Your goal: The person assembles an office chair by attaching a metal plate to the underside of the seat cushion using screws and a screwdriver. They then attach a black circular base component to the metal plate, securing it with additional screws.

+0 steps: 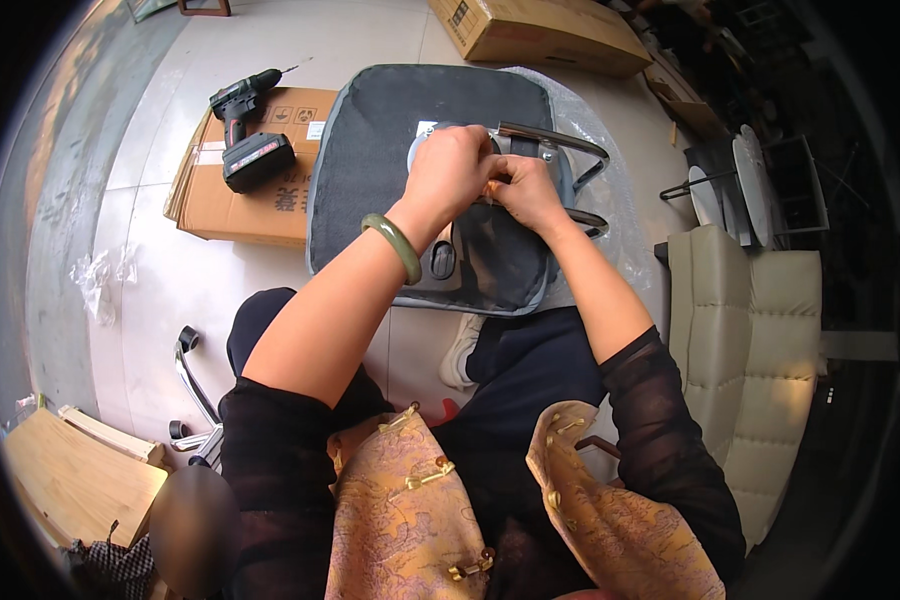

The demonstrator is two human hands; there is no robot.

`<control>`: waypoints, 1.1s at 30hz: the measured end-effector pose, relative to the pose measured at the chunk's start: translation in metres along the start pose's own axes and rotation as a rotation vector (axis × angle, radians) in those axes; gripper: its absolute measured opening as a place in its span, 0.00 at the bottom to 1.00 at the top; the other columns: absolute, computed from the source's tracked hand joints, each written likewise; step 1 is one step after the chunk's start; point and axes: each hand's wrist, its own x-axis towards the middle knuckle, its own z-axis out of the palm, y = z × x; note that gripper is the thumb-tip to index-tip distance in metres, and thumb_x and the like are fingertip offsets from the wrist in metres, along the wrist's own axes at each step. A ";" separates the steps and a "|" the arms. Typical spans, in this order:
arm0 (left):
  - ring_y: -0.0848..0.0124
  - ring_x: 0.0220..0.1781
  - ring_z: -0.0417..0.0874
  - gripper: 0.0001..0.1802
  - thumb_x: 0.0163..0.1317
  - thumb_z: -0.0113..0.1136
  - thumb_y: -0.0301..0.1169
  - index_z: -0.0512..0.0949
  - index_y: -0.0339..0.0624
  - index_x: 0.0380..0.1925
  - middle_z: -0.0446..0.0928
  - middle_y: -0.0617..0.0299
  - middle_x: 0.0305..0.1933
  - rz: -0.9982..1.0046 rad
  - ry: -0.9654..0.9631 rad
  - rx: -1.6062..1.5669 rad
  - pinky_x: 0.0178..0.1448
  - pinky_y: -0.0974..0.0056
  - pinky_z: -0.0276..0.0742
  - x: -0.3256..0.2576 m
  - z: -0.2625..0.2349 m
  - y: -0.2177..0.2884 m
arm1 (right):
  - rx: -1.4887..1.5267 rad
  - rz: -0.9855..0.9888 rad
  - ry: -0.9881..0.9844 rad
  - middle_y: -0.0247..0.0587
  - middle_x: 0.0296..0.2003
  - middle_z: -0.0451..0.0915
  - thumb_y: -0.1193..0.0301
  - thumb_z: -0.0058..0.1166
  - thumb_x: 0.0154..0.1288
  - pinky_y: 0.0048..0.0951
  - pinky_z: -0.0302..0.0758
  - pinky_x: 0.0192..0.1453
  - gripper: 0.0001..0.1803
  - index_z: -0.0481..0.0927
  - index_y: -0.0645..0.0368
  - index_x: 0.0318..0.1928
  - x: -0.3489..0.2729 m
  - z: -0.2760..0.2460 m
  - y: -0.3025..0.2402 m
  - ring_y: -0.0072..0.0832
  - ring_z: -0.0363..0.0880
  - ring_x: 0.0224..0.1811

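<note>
A dark chair seat (370, 150) lies with its black underside up in front of me, with chrome tubes (555, 135) at its right side. My left hand (450, 170), below a green bangle (394, 246), is over the middle of the seat with its fingers bent and pressed together. Close against it, my right hand (526, 192) has thumb and fingers pinched. Between the fingertips shows a small orange bit, too small to name. Much of the seat's centre is hidden by both hands. A black lever handle (443, 260) sits on the near part of the underside.
To the left, a cordless drill (250, 135) stands on a cardboard box (235, 218). Clear plastic wrap (620, 200) lies under the seat's right side. Another carton (545, 35) is at the back, a beige padded seat (750, 340) at right, and a wheeled chair base (200, 400) at lower left.
</note>
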 end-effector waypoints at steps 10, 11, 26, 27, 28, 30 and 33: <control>0.53 0.41 0.81 0.07 0.49 0.64 0.24 0.85 0.43 0.31 0.78 0.50 0.37 0.303 -0.126 -0.059 0.48 0.58 0.78 0.001 0.001 -0.003 | 0.335 0.104 -0.176 0.31 0.31 0.82 0.78 0.61 0.61 0.20 0.77 0.39 0.03 0.83 0.65 0.36 0.000 -0.013 0.010 0.16 0.78 0.35; 0.53 0.42 0.81 0.06 0.50 0.64 0.25 0.84 0.43 0.30 0.78 0.50 0.38 0.300 -0.133 -0.061 0.49 0.58 0.78 0.001 0.000 -0.003 | 0.354 0.169 -0.159 0.32 0.31 0.82 0.78 0.60 0.62 0.20 0.77 0.39 0.03 0.83 0.65 0.36 0.000 -0.013 0.011 0.16 0.78 0.34; 0.52 0.38 0.84 0.07 0.54 0.61 0.30 0.84 0.41 0.31 0.82 0.49 0.31 0.176 -0.086 0.161 0.43 0.54 0.79 0.002 -0.004 -0.010 | 0.100 -0.008 -0.033 0.35 0.27 0.83 0.74 0.65 0.57 0.23 0.76 0.36 0.06 0.82 0.62 0.33 -0.004 -0.006 -0.001 0.19 0.80 0.30; 0.52 0.38 0.84 0.07 0.54 0.61 0.30 0.84 0.41 0.31 0.82 0.49 0.31 0.177 -0.088 0.165 0.43 0.54 0.79 0.002 -0.003 -0.008 | 0.159 0.019 -0.047 0.35 0.27 0.83 0.74 0.66 0.57 0.23 0.76 0.36 0.06 0.83 0.62 0.34 -0.004 -0.006 -0.001 0.19 0.80 0.30; 0.51 0.38 0.84 0.08 0.55 0.61 0.31 0.84 0.40 0.31 0.82 0.49 0.31 0.156 -0.019 0.168 0.43 0.54 0.79 0.001 -0.002 -0.006 | 0.123 -0.005 -0.044 0.35 0.28 0.83 0.74 0.66 0.56 0.23 0.76 0.36 0.06 0.83 0.61 0.34 -0.004 -0.007 0.000 0.19 0.80 0.31; 0.51 0.38 0.84 0.09 0.56 0.61 0.33 0.84 0.40 0.31 0.82 0.49 0.31 0.079 0.089 0.181 0.44 0.54 0.79 0.000 -0.002 0.000 | 0.030 0.010 -0.043 0.36 0.28 0.83 0.74 0.67 0.55 0.23 0.76 0.37 0.07 0.85 0.61 0.35 -0.004 -0.008 0.000 0.18 0.80 0.31; 0.50 0.38 0.84 0.12 0.57 0.60 0.37 0.83 0.39 0.30 0.82 0.48 0.31 -0.126 0.049 0.157 0.44 0.54 0.79 0.004 -0.007 0.006 | -0.076 -0.034 0.012 0.36 0.30 0.83 0.74 0.67 0.55 0.23 0.75 0.38 0.06 0.84 0.62 0.32 -0.003 -0.006 0.001 0.18 0.80 0.32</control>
